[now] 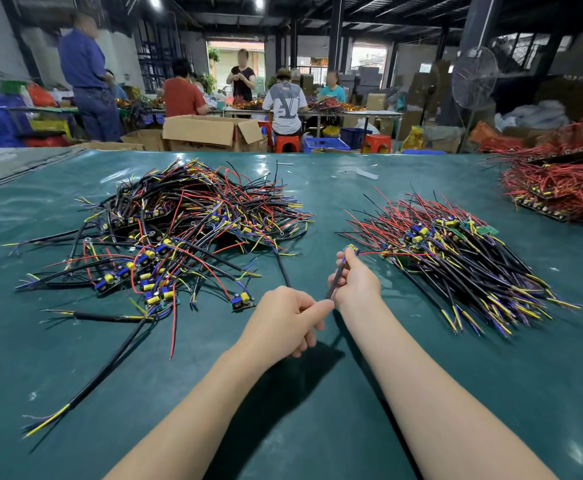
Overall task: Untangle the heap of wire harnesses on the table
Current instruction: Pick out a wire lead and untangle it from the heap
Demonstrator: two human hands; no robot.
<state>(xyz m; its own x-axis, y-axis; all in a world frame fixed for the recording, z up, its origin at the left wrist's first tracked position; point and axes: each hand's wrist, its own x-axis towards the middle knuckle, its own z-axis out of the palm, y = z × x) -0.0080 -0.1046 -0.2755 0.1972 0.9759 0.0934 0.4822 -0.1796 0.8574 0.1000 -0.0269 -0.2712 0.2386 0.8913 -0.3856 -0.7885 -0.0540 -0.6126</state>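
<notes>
A tangled heap of wire harnesses point(179, 223), black, red, yellow and blue wires with small circuit boards, lies on the left half of the green table point(318, 427). An aligned pile of harnesses point(456, 251) lies on the right. Between them, above the table, I hold one harness point(336, 282). My right hand point(356, 282) grips its black cable near the small board point(350, 249), and a red wire runs from the board toward the right pile. My left hand point(283, 320) pinches the cable's lower end with curled fingers.
A third pile of mostly red harnesses point(557, 185) sits at the table's far right. Loose harnesses with long black cables point(110, 368) trail toward the front left. Beyond the table's far edge stand a cardboard box point(210, 131), stools and several people at other benches.
</notes>
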